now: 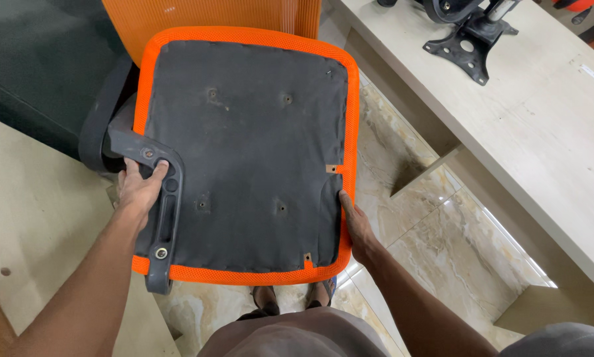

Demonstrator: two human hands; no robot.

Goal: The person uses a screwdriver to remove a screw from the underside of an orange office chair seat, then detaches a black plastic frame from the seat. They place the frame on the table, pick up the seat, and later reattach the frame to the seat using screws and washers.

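Observation:
An office chair seat [244,152] is held upside down in front of me, its dark grey underside up, with an orange mesh rim around it. My left hand [139,188] grips the grey plastic armrest bracket [163,218] bolted along the seat's left edge. My right hand [355,225] clasps the seat's right edge near the lower corner. Several bolt holes dot the underside.
An orange mesh chair back [211,16] stands behind the seat. A black chair mechanism [466,39] lies on a pale wooden table [548,132] at the right. A dark cabinet [39,66] is at the upper left, a beige board [32,218] at the left, marble floor [429,225] below.

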